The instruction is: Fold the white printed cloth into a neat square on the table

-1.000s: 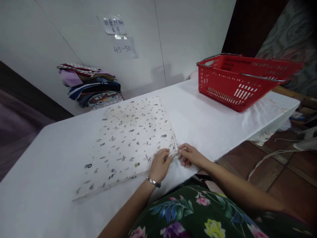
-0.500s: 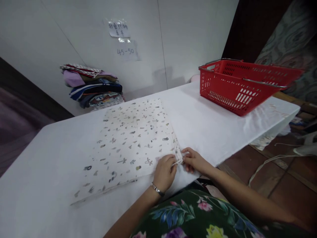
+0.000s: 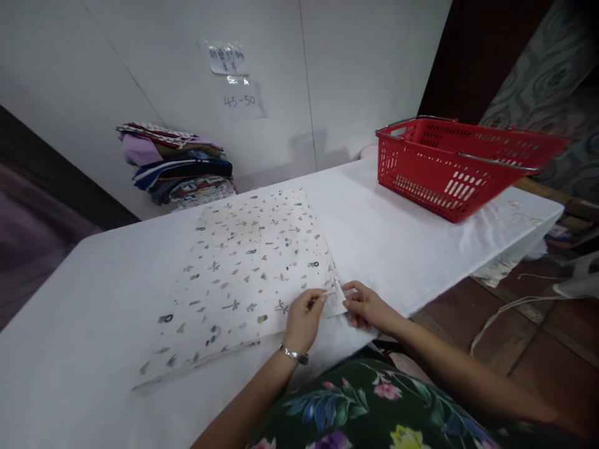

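A folded white cloth (image 3: 253,274) printed with small grey and brown motifs lies flat on the white-covered table (image 3: 93,299). Its layers show along the right edge. My left hand (image 3: 303,315), with a metal bracelet at the wrist, pinches an upper layer at the near right corner and turns it back a little. Close beside it, my right hand (image 3: 369,307) grips the corner of the layers below between thumb and fingers. How many layers each hand has cannot be made out.
A red plastic basket (image 3: 421,168) with metal handles stands at the table's right end. Several folded fabrics (image 3: 182,162) are stacked beyond the far left edge by the wall. Paper signs (image 3: 238,100) hang on the wall. A pale cable (image 3: 505,305) runs across the floor at right.
My left hand has shifted slightly left, drawing the upper layer's corner back so more of the layer beneath shows. My right hand has stayed at the corner.
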Demonstrator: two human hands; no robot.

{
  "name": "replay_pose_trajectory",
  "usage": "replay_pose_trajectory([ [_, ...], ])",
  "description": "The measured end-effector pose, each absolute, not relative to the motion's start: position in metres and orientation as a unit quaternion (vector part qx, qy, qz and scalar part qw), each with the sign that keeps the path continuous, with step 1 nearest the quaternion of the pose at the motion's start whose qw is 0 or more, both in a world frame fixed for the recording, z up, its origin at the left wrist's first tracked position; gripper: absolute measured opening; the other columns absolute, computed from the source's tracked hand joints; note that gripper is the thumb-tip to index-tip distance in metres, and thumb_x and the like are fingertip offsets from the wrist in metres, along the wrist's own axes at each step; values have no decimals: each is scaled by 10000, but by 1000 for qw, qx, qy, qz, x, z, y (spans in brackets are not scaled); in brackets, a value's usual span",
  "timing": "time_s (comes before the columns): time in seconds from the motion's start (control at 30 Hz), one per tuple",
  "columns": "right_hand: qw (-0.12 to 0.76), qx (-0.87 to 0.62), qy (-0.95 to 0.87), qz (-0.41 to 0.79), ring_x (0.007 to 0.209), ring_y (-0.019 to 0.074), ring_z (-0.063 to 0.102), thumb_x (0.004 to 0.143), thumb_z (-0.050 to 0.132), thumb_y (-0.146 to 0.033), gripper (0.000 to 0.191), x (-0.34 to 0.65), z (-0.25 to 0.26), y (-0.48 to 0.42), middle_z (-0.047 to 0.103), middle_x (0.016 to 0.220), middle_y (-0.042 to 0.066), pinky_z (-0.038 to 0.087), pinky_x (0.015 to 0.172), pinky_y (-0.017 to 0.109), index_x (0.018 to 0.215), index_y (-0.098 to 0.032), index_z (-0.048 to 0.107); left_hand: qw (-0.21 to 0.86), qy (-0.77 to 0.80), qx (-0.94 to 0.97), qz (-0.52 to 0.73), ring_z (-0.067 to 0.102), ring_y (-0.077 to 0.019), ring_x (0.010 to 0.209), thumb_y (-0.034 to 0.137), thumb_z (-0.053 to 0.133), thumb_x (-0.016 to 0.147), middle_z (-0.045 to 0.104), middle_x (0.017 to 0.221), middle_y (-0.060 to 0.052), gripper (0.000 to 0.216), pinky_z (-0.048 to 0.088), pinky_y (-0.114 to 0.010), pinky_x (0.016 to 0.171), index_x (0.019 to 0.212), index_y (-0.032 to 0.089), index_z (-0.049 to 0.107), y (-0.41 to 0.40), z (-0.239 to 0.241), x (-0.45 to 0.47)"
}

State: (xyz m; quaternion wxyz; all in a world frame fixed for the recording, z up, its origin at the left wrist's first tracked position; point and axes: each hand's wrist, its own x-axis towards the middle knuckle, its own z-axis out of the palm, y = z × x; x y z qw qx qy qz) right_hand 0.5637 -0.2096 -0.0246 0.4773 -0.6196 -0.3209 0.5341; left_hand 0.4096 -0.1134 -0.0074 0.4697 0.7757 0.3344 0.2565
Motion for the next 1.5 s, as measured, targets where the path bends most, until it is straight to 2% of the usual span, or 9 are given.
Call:
replay_pose_trajectory([
  [0.33, 469, -630, -319, 530, 347, 70, 460, 703, 485, -221, 369, 560, -21, -209, 491, 524, -99, 302, 326, 160, 1055, -205, 378, 293, 175, 921, 191, 545, -189, 995, 184, 446, 850, 626, 1042, -57, 167, 425, -382, 900, 961, 204, 569, -128, -18, 409],
  [0.47, 465, -628, -323, 534, 368, 73, 482, 697, 476, -235, 376, 559, -25, -208, 501, 568, -88, 304, 320, 160, 1059, -216, 374, 250, 177, 934, 185, 502, -226, 1045, 170, 544, 779, 585, 1095, -71, 257, 403, -425, 917, 1033, 213, 531, -129, -21, 407],
  [0.67, 428, -632, -367, 532, 392, 73, 493, 733, 502, -312, 344, 566, -25, -207, 542, 646, -64, 298, 326, 166, 1055, -233, 411, 153, 218, 954, 138, 500, -231, 900, 216, 574, 769, 575, 948, -48, 126, 425, -395, 775, 889, 199, 541, -130, -23, 417],
  [0.8, 371, -656, -432, 495, 408, 76, 482, 756, 518, -326, 282, 586, -24, -193, 545, 599, -52, 320, 371, 178, 1009, -204, 492, 116, 205, 966, 105, 501, -229, 863, 165, 539, 767, 584, 919, -46, 89, 418, -391, 751, 854, 186, 542, -127, -24, 421],
  [0.93, 334, -716, -476, 386, 462, 97, 501, 772, 505, -298, 219, 609, -17, -162, 579, 629, -19, 377, 455, 215, 950, -179, 547, 125, 198, 966, 111, 500, -216, 868, 101, 502, 745, 587, 919, -45, 150, 413, -381, 777, 865, 182, 539, -125, -24, 420],
  [1.07, 328, -732, -560, 207, 708, 162, 574, 798, 477, -286, 205, 619, -9, -122, 639, 818, 49, 422, 661, 278, 934, -180, 587, 121, 178, 970, 114, 505, -210, 857, 109, 506, 732, 591, 910, -44, 173, 420, -370, 770, 887, 180, 541, -125, -27, 418],
  [1.17, 308, -730, -595, 133, 863, 191, 565, 804, 462, -258, 237, 621, -8, -91, 627, 980, 90, 403, 765, 296, 974, -166, 600, 98, 163, 976, 104, 514, -214, 834, 135, 523, 727, 597, 883, -47, 147, 432, -371, 744, 864, 177, 553, -123, -33, 420],
  [1.33, 233, -750, -604, 140, 841, 183, 569, 763, 497, -204, 166, 634, -6, -32, 656, 870, 65, 378, 719, 251, 760, -172, 660, 67, 111, 987, 95, 535, -224, 772, 205, 595, 702, 607, 789, -65, 81, 448, -357, 628, 776, 178, 577, -112, -43, 431],
  [1.5, 270, -784, -540, 145, 818, 164, 590, 765, 479, -173, 221, 669, 1, 37, 681, 877, 48, 384, 675, 224, 821, -178, 692, 60, 29, 995, 69, 556, -203, 695, 256, 606, 744, 618, 715, -64, 68, 418, -324, 490, 727, 193, 589, -91, -55, 446],
])
